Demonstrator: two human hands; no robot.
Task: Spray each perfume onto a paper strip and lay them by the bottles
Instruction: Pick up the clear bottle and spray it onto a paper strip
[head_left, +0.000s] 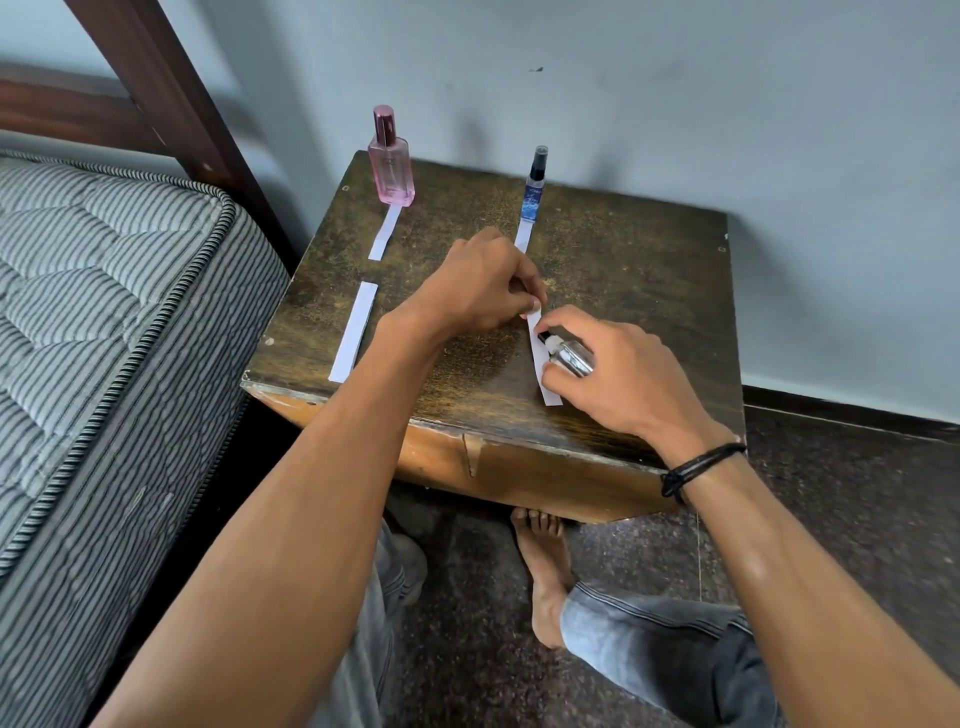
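On a worn table (623, 270) beside a mattress (104, 286) and grey wall (675, 104), the left hand (467, 291) pinches a paper strip (546, 387); the right hand (618, 369) grips a silver bottle (571, 356).

A single wide-angle view looks forward and steeply down from the person's head. It sits close above the left hand (478, 291) and right hand (618, 374), facing the dark, worn wooden table (634, 270) beneath them and the pale grey-blue wall (701, 104) beyond them.
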